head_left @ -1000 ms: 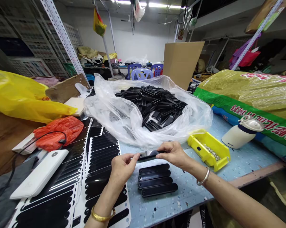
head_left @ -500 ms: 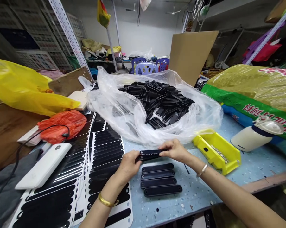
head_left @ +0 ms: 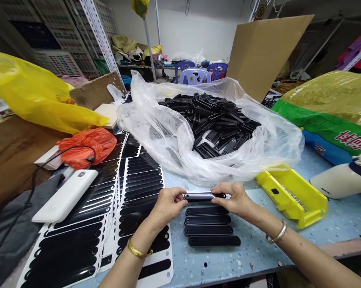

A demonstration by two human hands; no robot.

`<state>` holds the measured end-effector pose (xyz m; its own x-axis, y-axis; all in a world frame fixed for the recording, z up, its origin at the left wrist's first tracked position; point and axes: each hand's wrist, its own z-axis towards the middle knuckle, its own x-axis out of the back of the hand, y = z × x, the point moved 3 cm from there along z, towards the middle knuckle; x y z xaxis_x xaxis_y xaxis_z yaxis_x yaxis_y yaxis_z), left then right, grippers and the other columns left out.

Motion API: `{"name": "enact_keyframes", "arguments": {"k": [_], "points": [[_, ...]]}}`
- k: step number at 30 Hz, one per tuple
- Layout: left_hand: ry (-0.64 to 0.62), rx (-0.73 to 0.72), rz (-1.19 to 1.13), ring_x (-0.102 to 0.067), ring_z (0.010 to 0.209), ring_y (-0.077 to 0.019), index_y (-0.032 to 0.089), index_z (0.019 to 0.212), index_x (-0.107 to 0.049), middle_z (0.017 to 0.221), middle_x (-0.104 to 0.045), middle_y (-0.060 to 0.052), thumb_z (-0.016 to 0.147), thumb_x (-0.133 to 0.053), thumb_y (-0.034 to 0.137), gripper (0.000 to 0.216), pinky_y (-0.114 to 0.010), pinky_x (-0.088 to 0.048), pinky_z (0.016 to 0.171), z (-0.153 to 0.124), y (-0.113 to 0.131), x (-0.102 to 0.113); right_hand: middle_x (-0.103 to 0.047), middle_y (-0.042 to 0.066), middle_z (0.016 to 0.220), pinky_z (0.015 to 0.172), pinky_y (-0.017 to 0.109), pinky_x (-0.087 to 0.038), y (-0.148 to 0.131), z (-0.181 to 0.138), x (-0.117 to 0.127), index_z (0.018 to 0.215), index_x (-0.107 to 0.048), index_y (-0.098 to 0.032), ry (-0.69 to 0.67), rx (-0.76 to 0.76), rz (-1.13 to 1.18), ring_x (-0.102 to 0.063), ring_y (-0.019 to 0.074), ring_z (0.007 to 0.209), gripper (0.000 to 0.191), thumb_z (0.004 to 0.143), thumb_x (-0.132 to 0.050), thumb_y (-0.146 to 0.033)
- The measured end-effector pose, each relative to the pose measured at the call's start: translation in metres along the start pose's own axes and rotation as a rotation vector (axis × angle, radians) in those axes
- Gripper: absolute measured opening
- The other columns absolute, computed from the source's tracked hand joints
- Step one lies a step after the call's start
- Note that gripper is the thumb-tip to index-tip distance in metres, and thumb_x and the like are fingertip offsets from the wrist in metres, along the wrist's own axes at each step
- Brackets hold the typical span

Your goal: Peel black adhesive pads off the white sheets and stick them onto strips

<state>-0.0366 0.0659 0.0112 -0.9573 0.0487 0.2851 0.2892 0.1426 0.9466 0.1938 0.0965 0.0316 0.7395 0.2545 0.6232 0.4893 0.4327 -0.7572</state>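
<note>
Between both hands is a narrow black strip (head_left: 200, 196) with rounded ends and a small hole at the left end. My left hand (head_left: 168, 205) pinches its left end between thumb and fingers. My right hand (head_left: 233, 197) grips the other end, partly covering it. The strip lies level just beyond a row of several similar black strips (head_left: 208, 230) on the blue speckled table (head_left: 216, 264). To the left of my left hand lies a white sheet of black rounded stickers (head_left: 142, 180). Whether the held strip touches the table, I cannot tell.
A clear plastic bag (head_left: 180, 156) full of black strips (head_left: 219, 116) spreads behind my hands. To the right stand a yellow bin (head_left: 291, 196) with small metal parts and a white jug (head_left: 333, 182). A white power bank (head_left: 64, 196) and a red bag (head_left: 88, 148) are at left.
The held strip has turned from showing its ribbed face to showing a smooth, shiny surface. Both hands keep hold of its ends. The camera view has shifted, so everything appears further left or right.
</note>
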Motion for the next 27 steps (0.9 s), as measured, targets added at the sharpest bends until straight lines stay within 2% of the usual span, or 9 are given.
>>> {"name": "enact_keyframes", "arguments": {"k": [4,27], "points": [[-0.017,0.075,-0.054,-0.052,0.044,-0.0103,0.014,0.078,-0.073,0.053,-0.059,0.003,0.056,-0.067,0.02,0.024,-0.021,-0.038,0.043,0.0,-0.0003,-0.0001,-0.075,0.007,0.084,0.074,0.037,-0.056,0.0001,-0.0001,-0.0011,0.084,-0.076,-0.018,-0.014,0.004,-0.054,-0.07,0.0235,0.078,0.014,0.07,-0.074,-0.016],[-0.01,0.083,-0.11,-0.052,0.041,-0.0095,0.014,0.075,-0.074,0.052,-0.062,0.002,0.056,-0.072,0.021,0.021,-0.02,-0.041,0.04,0.0005,-0.0027,-0.0003,-0.073,0.006,0.08,0.066,0.03,-0.053,0.0007,0.0058,-0.0038,0.081,-0.074,-0.018,-0.045,0.072,-0.145,-0.067,0.0197,0.072,0.01,0.072,-0.072,-0.015]]}}
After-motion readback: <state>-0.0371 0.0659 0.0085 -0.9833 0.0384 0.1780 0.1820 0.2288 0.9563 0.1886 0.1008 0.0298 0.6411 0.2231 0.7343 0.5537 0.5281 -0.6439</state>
